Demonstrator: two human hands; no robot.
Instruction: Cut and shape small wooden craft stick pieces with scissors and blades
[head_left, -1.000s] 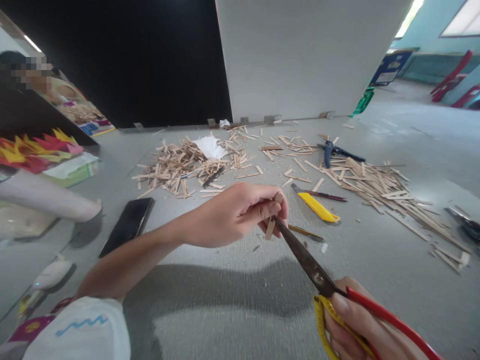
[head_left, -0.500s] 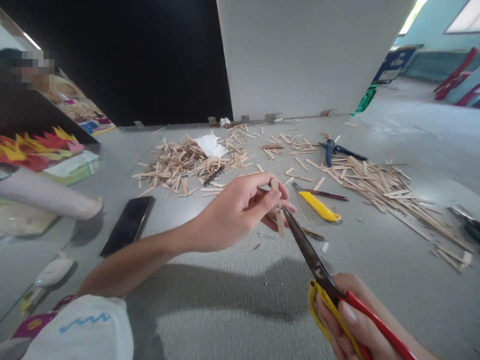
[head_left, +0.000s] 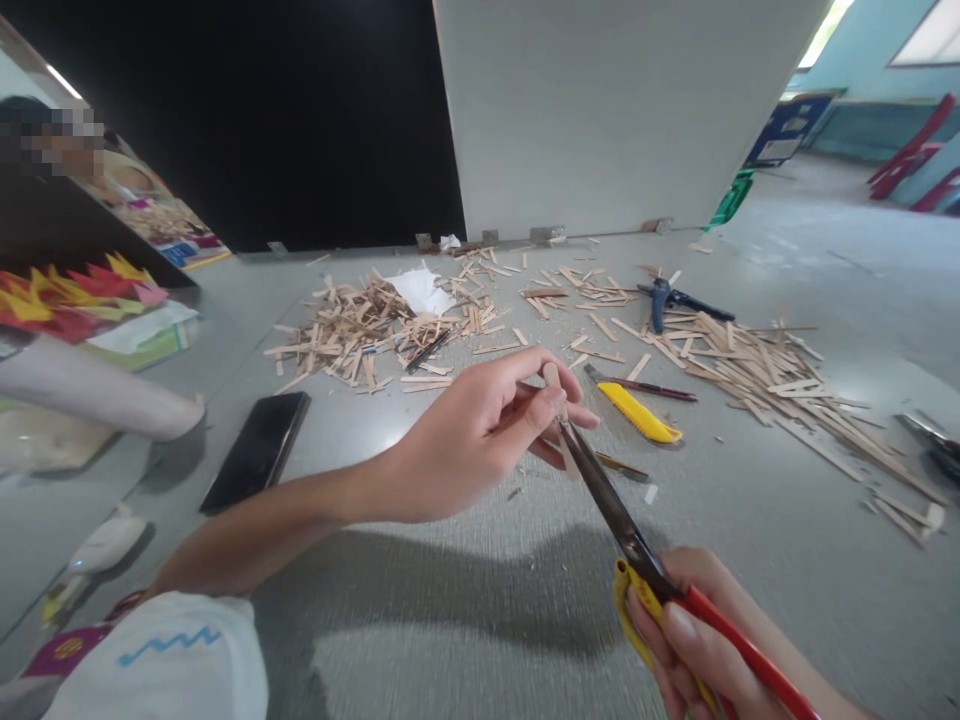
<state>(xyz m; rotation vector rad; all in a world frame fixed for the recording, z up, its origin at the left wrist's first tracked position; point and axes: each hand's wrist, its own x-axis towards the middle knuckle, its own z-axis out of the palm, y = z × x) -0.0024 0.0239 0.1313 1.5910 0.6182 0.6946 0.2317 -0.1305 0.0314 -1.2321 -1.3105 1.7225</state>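
My left hand point(head_left: 480, 430) pinches a short wooden stick point(head_left: 553, 384) upright between thumb and fingers, above the grey floor. My right hand point(head_left: 697, 640) grips the red and yellow handles of a pair of scissors point(head_left: 611, 510) at the lower right. The dark blades point up and left, and their tips meet the stick just below my left fingertips. The stick's lower part is hidden behind the blades.
Heaps of cut wooden sticks point(head_left: 360, 325) and longer strips point(head_left: 757, 375) litter the floor ahead. A yellow utility knife point(head_left: 637, 412), a pencil point(head_left: 652, 388), blue pliers point(head_left: 660, 298) and a black phone point(head_left: 256, 450) lie nearby. Another person's arm point(head_left: 90, 390) rests at left.
My left hand turned the stick from slanted to upright and lifted it slightly. The scissors slid up and left, blades closing onto the stick.
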